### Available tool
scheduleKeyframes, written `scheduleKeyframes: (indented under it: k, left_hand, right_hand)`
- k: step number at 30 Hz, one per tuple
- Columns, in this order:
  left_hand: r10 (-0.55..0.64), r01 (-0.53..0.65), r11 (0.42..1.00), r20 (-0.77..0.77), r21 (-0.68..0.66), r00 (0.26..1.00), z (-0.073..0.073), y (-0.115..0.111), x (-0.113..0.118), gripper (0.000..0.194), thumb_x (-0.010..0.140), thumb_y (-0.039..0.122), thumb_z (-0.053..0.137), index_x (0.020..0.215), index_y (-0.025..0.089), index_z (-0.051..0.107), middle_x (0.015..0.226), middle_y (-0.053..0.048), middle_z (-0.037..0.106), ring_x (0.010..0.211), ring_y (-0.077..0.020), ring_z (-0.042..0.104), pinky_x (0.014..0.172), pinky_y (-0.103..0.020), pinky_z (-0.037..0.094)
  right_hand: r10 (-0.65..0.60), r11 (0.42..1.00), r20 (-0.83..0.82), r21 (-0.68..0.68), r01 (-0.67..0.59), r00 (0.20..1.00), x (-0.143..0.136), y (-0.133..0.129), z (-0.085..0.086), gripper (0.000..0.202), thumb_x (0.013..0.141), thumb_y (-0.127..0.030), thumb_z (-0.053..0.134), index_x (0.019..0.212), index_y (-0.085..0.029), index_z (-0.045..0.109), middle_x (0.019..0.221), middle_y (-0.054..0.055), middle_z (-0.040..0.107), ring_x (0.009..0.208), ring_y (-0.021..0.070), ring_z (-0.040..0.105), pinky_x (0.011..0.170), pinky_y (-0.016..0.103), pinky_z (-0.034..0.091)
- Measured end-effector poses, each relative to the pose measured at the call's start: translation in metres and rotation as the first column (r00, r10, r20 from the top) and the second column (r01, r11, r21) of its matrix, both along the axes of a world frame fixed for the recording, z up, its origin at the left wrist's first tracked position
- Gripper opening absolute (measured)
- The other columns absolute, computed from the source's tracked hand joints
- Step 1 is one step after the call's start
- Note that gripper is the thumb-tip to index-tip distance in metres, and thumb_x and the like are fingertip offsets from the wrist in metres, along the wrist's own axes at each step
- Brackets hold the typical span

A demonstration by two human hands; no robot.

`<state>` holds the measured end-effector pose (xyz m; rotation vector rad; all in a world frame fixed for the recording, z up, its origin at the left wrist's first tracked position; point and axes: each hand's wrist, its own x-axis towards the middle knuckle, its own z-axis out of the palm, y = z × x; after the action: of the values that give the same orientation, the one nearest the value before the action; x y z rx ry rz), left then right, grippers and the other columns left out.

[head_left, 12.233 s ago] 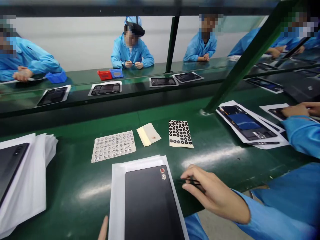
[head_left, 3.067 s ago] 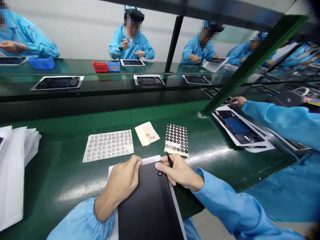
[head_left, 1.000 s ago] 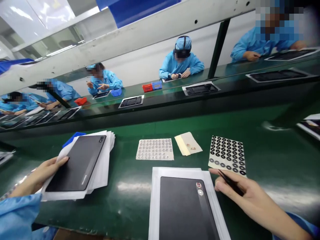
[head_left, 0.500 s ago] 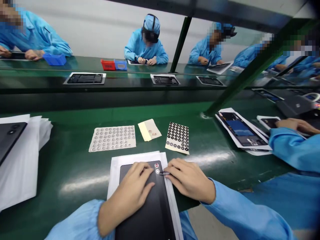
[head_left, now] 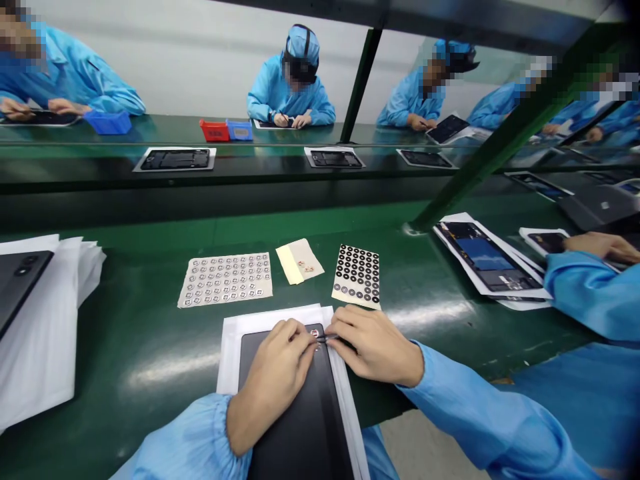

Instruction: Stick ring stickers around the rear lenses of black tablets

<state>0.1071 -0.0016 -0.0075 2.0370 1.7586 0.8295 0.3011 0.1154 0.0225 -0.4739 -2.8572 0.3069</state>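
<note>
A dark tablet back cover (head_left: 307,433) lies on white foam sheets (head_left: 231,353) in front of me. Near its top right corner are round camera openings (head_left: 315,333), one with a red and white mark. My right hand (head_left: 375,343) pinches a pair of tweezers (head_left: 329,338), their tips pointing left over these openings. Across the cover's upper part rests my left hand (head_left: 277,370); its thumb and forefinger are closed together at the tweezers' tips. Whatever sits between those fingers is too small to make out, and they partly cover the lower opening.
Beyond the cover lie a sheet of square-ring stickers (head_left: 225,279), a small cream paper (head_left: 300,261) and a sheet of black ring stickers (head_left: 356,275). Foam sleeves (head_left: 45,347) are stacked at left. A co-worker's arm (head_left: 575,293) and an open tablet (head_left: 493,257) are at right.
My left hand has moved right and up, its thumb and forefinger closing at the tweezers' tips. The tweezers have shifted slightly up, and my right hand has moved slightly left.
</note>
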Motion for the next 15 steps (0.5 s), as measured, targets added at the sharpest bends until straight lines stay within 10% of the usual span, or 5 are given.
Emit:
scheduleKeyframes:
  k: [15]
  left_hand:
    - [0.09,-0.09,0.987,0.007,0.13,0.996,-0.008,0.012,-0.008,0.011,0.098,0.015,0.061,0.095,0.021,0.07,0.099,-0.003,0.069,0.09,-0.0197,0.066,0.081,-0.033,0.055]
  right_hand:
    - [-0.023,0.992,-0.015,0.126,0.025,1.0,-0.006,0.002,-0.003,0.021,0.104,-0.02,0.049,0.094,-0.016,0.067,0.09,0.005,0.065,0.081,0.0202,0.056,0.065,0.035,0.036]
